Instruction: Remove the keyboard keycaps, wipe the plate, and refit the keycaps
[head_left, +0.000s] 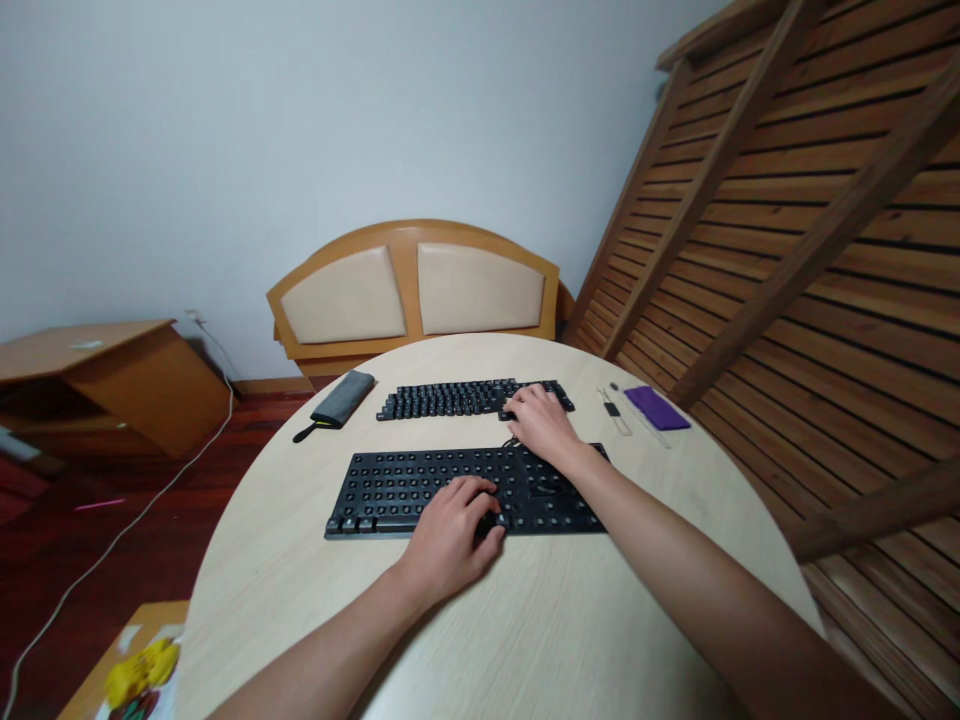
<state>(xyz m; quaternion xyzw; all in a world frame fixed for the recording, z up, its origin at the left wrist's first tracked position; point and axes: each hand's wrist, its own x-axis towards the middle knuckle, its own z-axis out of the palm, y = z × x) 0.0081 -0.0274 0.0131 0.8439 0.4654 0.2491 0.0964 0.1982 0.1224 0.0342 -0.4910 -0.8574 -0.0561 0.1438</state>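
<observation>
Nearest the camera: two bare forearms enter from the bottom edge and converge toward the middle of the frame over a pale round table [570, 630]. The left hand [450, 535] sits at centre, on the front edge of the near keyboard [397, 490]. This is a black board whose long axis runs left to right across the frame, and its keys look stripped to bare stems. The left fingers are curled under and close together, tips down on the front row by a small dark piece; whether they pinch it I cannot tell. The right hand [541, 425] lies further up the frame, reaching past the near board. It rests on the right end of the far keyboard [450, 399], which lies parallel to the first and just above it. The right fingers are bent downward and held loosely together on the keys; the knuckles hide any grip, so I cannot tell if anything is held. The right hand is the nearer one to the far board, and the left is the only one on the near board. A grey pouch [343, 398] lies left of the far board. A small tool [616, 410] and a purple pad [657, 407] lie to the right, apart from both hands.
</observation>
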